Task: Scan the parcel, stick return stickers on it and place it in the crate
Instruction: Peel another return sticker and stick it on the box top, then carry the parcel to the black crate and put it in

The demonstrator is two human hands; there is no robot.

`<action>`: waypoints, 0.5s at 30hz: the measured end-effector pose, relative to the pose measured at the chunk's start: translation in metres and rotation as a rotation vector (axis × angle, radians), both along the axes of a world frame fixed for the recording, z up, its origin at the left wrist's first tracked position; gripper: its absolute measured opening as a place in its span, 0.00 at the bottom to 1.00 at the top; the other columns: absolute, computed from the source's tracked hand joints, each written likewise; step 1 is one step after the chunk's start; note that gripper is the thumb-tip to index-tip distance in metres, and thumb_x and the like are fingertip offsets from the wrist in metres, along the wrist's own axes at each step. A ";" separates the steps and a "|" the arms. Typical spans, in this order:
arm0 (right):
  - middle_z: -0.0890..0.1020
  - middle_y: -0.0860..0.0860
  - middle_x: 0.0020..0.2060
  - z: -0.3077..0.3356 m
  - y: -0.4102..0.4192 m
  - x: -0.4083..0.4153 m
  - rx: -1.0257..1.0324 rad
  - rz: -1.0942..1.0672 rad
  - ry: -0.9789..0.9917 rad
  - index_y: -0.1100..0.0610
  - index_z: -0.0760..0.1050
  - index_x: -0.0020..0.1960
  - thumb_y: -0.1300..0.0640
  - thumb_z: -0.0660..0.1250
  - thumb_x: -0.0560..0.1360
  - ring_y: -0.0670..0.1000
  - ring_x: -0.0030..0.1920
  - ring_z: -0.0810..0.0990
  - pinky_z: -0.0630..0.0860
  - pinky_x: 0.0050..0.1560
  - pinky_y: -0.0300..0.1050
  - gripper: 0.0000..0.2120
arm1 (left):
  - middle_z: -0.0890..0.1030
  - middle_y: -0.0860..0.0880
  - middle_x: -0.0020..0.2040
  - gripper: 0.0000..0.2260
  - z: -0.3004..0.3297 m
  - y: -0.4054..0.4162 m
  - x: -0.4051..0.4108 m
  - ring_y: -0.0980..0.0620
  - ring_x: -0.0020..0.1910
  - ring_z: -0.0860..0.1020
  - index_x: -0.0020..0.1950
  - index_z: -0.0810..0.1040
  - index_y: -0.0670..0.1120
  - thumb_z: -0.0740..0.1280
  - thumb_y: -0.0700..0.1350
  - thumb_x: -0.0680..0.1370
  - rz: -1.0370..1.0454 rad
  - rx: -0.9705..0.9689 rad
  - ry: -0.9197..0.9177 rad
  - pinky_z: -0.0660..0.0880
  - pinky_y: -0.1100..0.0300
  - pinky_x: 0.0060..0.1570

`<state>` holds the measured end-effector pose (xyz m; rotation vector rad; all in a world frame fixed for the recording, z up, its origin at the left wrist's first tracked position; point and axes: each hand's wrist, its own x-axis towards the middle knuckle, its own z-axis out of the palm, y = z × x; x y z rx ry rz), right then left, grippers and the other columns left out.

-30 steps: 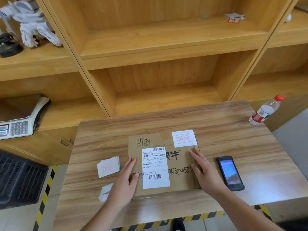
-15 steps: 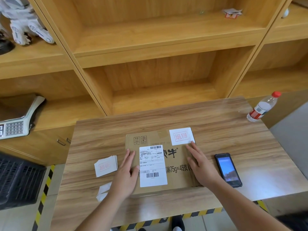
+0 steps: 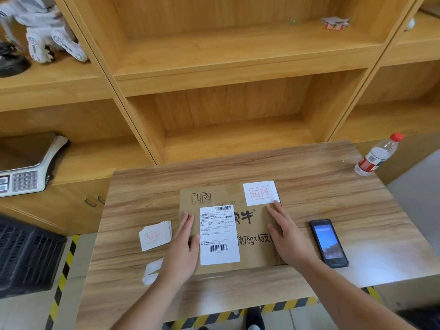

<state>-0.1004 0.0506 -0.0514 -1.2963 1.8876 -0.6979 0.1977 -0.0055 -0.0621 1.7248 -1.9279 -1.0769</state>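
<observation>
Parcel [image 3: 228,231], a flat brown cardboard piece, lay face up near the middle of the worktop [image 3: 333,186], its long axis running left to right across the person's front, with its near edge close to the worktop's front edge. Off to the person's left, down at floor level and well apart from the parcel, sat the dark slatted crate [image 3: 26,256], so the coming carry looked to be a leftward and downward one, and the left hand was the nearer of the two to it. A white shipping label [image 3: 219,234] covered the parcel's middle, and a white return sticker [image 3: 260,192] with red characters sat at its far right corner, overhanging the edge a little. The left hand [image 3: 184,248] lay flat on the parcel's left part, fingers straight and together, just beside the label's left edge. The right hand [image 3: 287,236] lay flat on the parcel's right part, fingers straight, its fingertips touching the sticker's near edge. Both hands were spread apart at opposite ends of the long axis and gripped nothing, which suited a two-handed lift by the short edges. A small stack of spare stickers [image 3: 156,234] lay just left of the parcel, and the phone [image 3: 328,242] lay just right of it, beside the right wrist.
</observation>
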 end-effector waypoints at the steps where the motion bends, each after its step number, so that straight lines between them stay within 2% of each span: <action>1: 0.53 0.35 0.81 0.003 -0.001 0.004 -0.008 0.001 -0.003 0.48 0.62 0.81 0.56 0.60 0.85 0.37 0.79 0.53 0.54 0.76 0.37 0.25 | 0.47 0.68 0.81 0.27 0.004 0.000 0.004 0.69 0.78 0.49 0.83 0.54 0.57 0.59 0.47 0.86 0.008 -0.008 0.001 0.52 0.65 0.76; 8: 0.55 0.33 0.79 0.034 -0.015 0.050 -0.103 0.030 -0.007 0.48 0.65 0.80 0.57 0.63 0.84 0.32 0.76 0.55 0.55 0.73 0.33 0.25 | 0.48 0.68 0.81 0.26 0.041 0.004 0.049 0.70 0.77 0.51 0.83 0.56 0.56 0.58 0.47 0.86 0.064 -0.078 0.002 0.54 0.66 0.73; 10: 0.55 0.34 0.80 0.042 -0.018 0.067 -0.121 0.051 -0.009 0.48 0.65 0.80 0.57 0.63 0.84 0.32 0.75 0.55 0.56 0.72 0.33 0.26 | 0.48 0.68 0.82 0.26 0.052 0.007 0.066 0.73 0.75 0.54 0.83 0.58 0.55 0.59 0.47 0.85 0.082 -0.098 -0.006 0.57 0.66 0.70; 11: 0.55 0.34 0.80 0.046 -0.020 0.076 -0.128 0.063 -0.005 0.48 0.65 0.80 0.56 0.63 0.84 0.32 0.75 0.56 0.57 0.72 0.34 0.26 | 0.48 0.67 0.82 0.26 0.057 0.009 0.074 0.79 0.71 0.57 0.82 0.59 0.55 0.60 0.47 0.85 0.095 -0.099 -0.008 0.60 0.66 0.68; 13: 0.54 0.34 0.80 0.052 -0.022 0.094 -0.143 0.092 0.002 0.48 0.64 0.81 0.56 0.63 0.84 0.32 0.75 0.56 0.59 0.73 0.36 0.26 | 0.48 0.66 0.82 0.25 0.067 0.015 0.092 0.90 0.55 0.60 0.82 0.60 0.55 0.61 0.47 0.85 0.131 -0.092 0.001 0.64 0.64 0.61; 15: 0.52 0.34 0.81 0.059 -0.023 0.112 -0.147 0.118 0.006 0.47 0.64 0.81 0.55 0.63 0.84 0.29 0.71 0.58 0.63 0.72 0.37 0.26 | 0.45 0.65 0.82 0.25 0.077 0.022 0.108 0.90 0.46 0.63 0.81 0.60 0.56 0.61 0.48 0.85 0.183 -0.094 -0.004 0.66 0.63 0.57</action>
